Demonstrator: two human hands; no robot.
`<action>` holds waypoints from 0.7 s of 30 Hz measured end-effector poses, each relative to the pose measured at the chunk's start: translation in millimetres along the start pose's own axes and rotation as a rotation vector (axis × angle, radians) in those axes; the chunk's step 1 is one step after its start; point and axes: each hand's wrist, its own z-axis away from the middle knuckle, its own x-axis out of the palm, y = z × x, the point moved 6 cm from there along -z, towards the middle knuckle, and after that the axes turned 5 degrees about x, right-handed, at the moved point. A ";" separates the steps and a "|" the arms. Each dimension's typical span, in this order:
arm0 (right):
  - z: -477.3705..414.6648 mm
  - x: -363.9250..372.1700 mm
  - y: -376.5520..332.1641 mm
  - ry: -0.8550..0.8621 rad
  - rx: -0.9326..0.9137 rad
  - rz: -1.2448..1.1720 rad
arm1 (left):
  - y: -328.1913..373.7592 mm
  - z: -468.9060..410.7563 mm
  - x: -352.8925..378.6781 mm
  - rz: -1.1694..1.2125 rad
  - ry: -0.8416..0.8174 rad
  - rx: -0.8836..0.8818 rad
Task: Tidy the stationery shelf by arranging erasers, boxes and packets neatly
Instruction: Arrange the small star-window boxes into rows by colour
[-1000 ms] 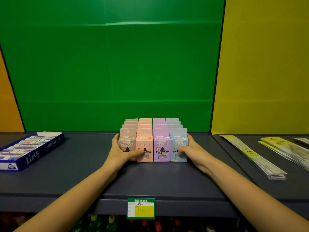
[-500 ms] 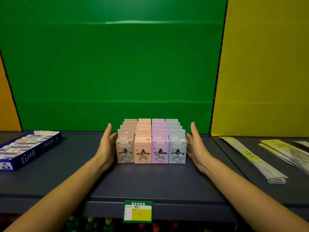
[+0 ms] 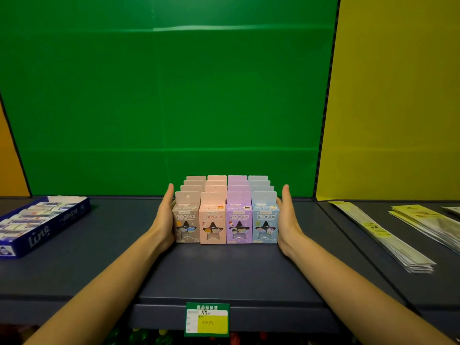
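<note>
A block of small pastel boxes (image 3: 226,217) stands upright in the middle of the dark shelf (image 3: 224,272), in grey, pink, purple and blue columns, several rows deep. Each front box has a star-shaped window. My left hand (image 3: 164,220) lies flat against the block's left side, fingers straight. My right hand (image 3: 286,220) lies flat against the right side in the same way. Both palms face inward and touch the outer boxes.
A blue open tray of erasers (image 3: 37,224) sits at the left of the shelf. Flat clear packets (image 3: 384,236) lie in stacks at the right. A green and yellow price tag (image 3: 207,319) hangs on the shelf's front edge. Green and yellow panels back the shelf.
One second ago my fingers curled round the front corners of the block. They have since straightened, and both hands now press flat on the block's sides, closer in than half a second ago.
</note>
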 end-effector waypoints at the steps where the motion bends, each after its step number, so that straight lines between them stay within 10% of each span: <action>1: 0.1 0.4 0.1 0.001 0.001 0.006 | 0.5 -0.2 -0.4 -0.004 0.005 0.008; 9: 15.6 0.3 -9.6 0.003 -0.009 0.067 | 9.7 15.1 -5.5 0.035 0.064 0.037; 15: 50.3 -30.0 -25.2 0.188 -0.062 0.081 | 49.9 50.0 -31.9 -0.112 0.330 0.406; 21: 111.2 -86.6 -39.2 0.212 -0.227 0.233 | 82.3 105.6 0.5 -0.526 0.028 0.806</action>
